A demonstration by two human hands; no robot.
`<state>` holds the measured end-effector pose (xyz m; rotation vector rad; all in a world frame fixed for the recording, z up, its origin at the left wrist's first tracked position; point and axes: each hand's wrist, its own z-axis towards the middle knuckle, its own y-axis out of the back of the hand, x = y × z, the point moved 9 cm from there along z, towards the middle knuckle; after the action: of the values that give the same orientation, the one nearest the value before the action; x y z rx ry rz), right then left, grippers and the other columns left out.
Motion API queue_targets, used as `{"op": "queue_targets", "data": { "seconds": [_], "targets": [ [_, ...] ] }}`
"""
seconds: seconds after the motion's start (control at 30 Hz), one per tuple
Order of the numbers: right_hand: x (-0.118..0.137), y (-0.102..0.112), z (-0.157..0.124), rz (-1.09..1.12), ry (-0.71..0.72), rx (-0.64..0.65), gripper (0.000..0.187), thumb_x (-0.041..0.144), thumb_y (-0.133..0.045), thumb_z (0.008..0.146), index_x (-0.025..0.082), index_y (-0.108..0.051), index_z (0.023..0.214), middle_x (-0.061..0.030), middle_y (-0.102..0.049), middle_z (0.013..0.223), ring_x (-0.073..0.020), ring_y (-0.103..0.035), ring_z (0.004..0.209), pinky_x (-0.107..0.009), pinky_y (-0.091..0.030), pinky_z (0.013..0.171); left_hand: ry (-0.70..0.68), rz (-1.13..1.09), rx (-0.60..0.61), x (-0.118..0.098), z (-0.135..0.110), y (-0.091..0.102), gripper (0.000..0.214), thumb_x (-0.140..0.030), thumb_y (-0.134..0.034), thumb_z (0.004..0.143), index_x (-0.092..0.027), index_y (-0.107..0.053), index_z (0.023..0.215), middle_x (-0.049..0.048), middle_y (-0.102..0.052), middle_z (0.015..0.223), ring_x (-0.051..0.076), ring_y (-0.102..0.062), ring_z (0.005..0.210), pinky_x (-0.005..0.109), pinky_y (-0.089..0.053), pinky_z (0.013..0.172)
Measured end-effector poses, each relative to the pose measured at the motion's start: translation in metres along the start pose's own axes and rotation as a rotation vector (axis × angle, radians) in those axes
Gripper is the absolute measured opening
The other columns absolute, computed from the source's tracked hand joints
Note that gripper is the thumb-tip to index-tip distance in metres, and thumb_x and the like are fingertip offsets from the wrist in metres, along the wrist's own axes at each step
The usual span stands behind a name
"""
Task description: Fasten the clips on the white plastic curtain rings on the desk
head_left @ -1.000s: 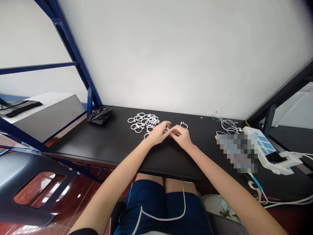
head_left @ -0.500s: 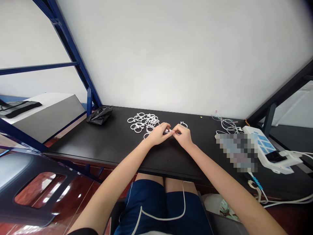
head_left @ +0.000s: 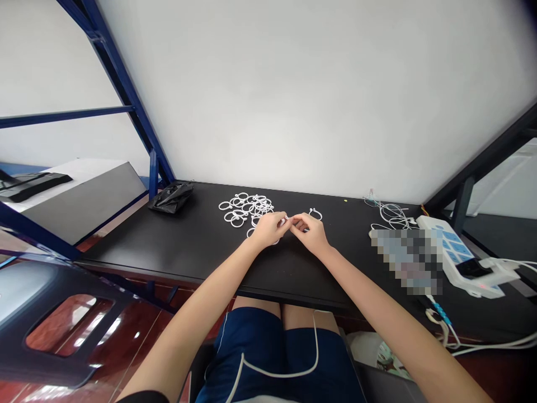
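Note:
My left hand [head_left: 269, 228] pinches a white plastic ring [head_left: 277, 242] above the black table; most of the ring is hidden behind the fingers, with a bit of white showing at the fingertips. My right hand [head_left: 310, 230] is closed against the left fingertips, thumb and fingers bent together at the same ring's end. Just beyond the left hand lies a loose pile of white rings with small knobs [head_left: 240, 212]. One separate white ring [head_left: 316, 215] rests behind the right hand.
A crumpled black plastic bag [head_left: 171, 197] lies at the table's left end. To the right are coiled white cables [head_left: 392, 215], a blurred-out flat device [head_left: 405, 260] and a white power strip [head_left: 453, 246]. A pale wall [head_left: 293, 101] stands behind the black table [head_left: 188, 240].
The fingers have shifted around the held ring, which is now more hidden, with its edge showing below my left hand. The pile and the separate ring have stayed put.

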<state>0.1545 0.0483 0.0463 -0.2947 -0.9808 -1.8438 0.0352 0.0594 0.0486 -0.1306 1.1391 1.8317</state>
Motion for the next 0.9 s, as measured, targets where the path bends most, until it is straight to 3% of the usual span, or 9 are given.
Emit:
{"op": "queue_targets", "data": {
  "seconds": [0.13,0.3,0.43,0.7,0.9],
  "targets": [
    [0.000,0.000,0.000,-0.018,0.000,0.007,0.011,0.031,-0.063,0.085,0.020,-0.064,0.088,-0.0025,-0.066,0.078,-0.0113,-0.059,0.053,-0.026,-0.053,0.053,0.004,0.027,-0.063,0.003,0.000,0.004,0.035,-0.032,-0.047,0.093,-0.018,-0.042,0.061,-0.0020,-0.045,0.061,0.011,-0.041,0.056,0.024,-0.033,0.056],
    [0.000,0.003,0.000,-0.022,-0.021,-0.003,0.013,0.032,-0.063,0.086,0.020,-0.063,0.092,-0.0026,-0.067,0.077,-0.0118,-0.061,0.053,-0.026,-0.054,0.054,-0.031,0.071,-0.174,0.006,-0.001,0.012,0.028,-0.023,-0.048,0.089,-0.017,-0.045,0.062,0.0041,-0.056,0.085,0.011,-0.050,0.068,0.024,-0.039,0.059],
    [0.002,0.002,-0.001,-0.027,-0.005,0.007,0.017,0.035,-0.065,0.085,0.020,-0.063,0.093,-0.0027,-0.068,0.077,-0.0117,-0.060,0.051,-0.027,-0.053,0.053,-0.043,0.084,-0.136,0.007,-0.001,0.009,0.025,-0.017,-0.051,0.085,-0.016,-0.048,0.060,0.0065,-0.062,0.101,0.012,-0.056,0.077,0.024,-0.041,0.061],
    [0.007,0.003,-0.001,-0.031,0.053,0.007,0.015,0.035,-0.064,0.086,0.020,-0.062,0.085,-0.0025,-0.064,0.078,-0.0112,-0.059,0.052,-0.026,-0.050,0.052,-0.030,0.126,-0.102,0.007,0.000,0.007,0.024,-0.016,-0.048,0.085,-0.017,-0.046,0.061,0.0017,-0.053,0.069,0.011,-0.047,0.060,0.024,-0.034,0.056],
    [0.007,0.005,0.000,-0.027,0.036,-0.010,0.019,0.039,-0.062,0.088,0.022,-0.063,0.094,-0.0028,-0.067,0.079,-0.0123,-0.060,0.053,-0.027,-0.052,0.054,-0.043,0.158,-0.054,0.004,0.001,0.005,0.028,-0.018,-0.050,0.084,-0.018,-0.040,0.057,-0.0003,-0.048,0.060,0.011,-0.043,0.056,0.024,-0.031,0.055]
  ]
}}
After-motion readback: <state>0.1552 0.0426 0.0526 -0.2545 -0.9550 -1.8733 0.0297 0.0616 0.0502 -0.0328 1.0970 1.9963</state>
